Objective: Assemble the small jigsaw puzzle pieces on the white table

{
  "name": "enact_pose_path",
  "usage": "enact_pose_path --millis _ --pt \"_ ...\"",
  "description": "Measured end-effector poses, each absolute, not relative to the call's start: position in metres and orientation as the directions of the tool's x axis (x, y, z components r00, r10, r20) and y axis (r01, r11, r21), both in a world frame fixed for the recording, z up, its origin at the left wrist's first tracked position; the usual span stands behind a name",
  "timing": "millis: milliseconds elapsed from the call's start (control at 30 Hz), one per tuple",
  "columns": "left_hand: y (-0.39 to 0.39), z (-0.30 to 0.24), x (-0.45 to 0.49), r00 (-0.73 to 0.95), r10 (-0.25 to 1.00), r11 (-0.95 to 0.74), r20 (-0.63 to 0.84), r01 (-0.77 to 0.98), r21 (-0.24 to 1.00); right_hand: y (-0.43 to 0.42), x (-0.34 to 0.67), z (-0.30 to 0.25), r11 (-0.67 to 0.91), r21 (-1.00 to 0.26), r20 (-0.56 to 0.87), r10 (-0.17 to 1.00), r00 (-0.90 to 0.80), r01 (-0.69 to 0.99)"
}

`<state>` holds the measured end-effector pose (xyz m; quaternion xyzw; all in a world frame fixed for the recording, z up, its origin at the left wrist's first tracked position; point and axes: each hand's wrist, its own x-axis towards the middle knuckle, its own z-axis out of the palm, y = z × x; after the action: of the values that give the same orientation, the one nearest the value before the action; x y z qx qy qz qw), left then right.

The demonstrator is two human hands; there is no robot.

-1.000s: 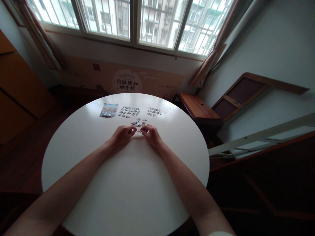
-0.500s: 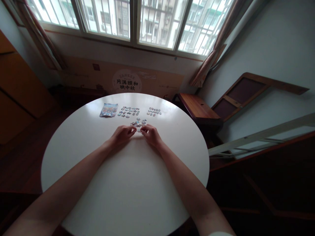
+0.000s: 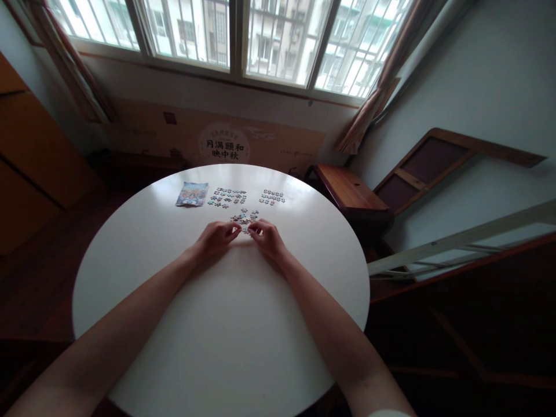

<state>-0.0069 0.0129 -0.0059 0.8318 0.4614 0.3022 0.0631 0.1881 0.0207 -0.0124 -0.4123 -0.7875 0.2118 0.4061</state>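
Both of my hands meet near the middle of the white round table, at the near side of a loose pile of jigsaw puzzle pieces [image 3: 244, 219]. My left hand [image 3: 218, 233] is closed in a pinch, with its thumb and fingertips at a puzzle piece [image 3: 245, 230]. From the other side, my right hand [image 3: 266, 236] pinches at the same small spot. The fingers partly cover what lies between them. Beyond the pile, puzzle pieces lie in rows in a left group [image 3: 228, 197] and a smaller right group [image 3: 272, 197].
A colourful picture sheet or packet [image 3: 191, 194] lies left of the rows on the white table [image 3: 217, 324]. Past the table's right edge stands a wooden bench or stool [image 3: 350, 188]. Barred windows [image 3: 286, 43] and a printed wall panel [image 3: 282, 133] are behind.
Almost nothing differs. Both hands stay in place at the pile, with only a very slight shift of the fingertips and the small piece between them.
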Motion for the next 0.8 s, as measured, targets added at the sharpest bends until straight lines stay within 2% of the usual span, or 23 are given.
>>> enact_pose_path --millis 800 --pt "0.0144 -0.009 -0.0081 0.401 0.802 -0.571 0.444 0.734 0.368 0.0208 0.1887 -0.0137 0.597 -0.656 0.494 0.802 -0.335 0.461"
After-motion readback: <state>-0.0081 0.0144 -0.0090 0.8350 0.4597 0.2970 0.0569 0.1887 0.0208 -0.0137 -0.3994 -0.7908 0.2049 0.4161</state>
